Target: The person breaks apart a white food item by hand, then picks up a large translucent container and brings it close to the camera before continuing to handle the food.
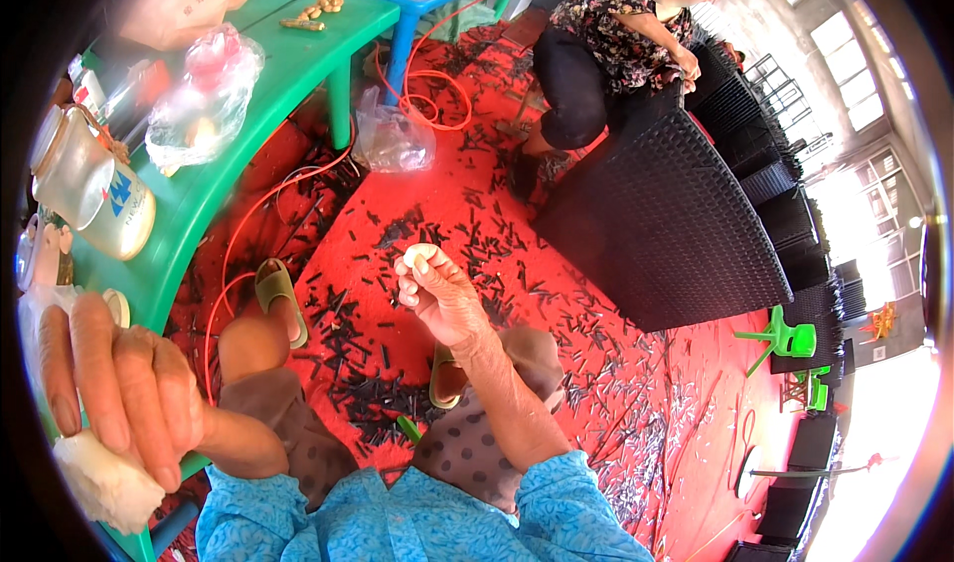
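My left hand is at the lower left, by the table's near end. Its fingers bend down over a torn white chunk that looks like steamed bun, gripping it. Out over the floor, near the middle of the view, my right hand pinches a small, rounded white piece between thumb and fingers. Whether it is the same stuff as the chunk, I cannot tell. Left of me runs a green table, with a clear plastic jar standing close to my left hand.
A thin plastic bag and peanut-like pieces are on the table. A red hose loops across the red floor, among scattered black strips. At the far right, a co-worker sits behind a black woven panel. Green chairs stand rightward.
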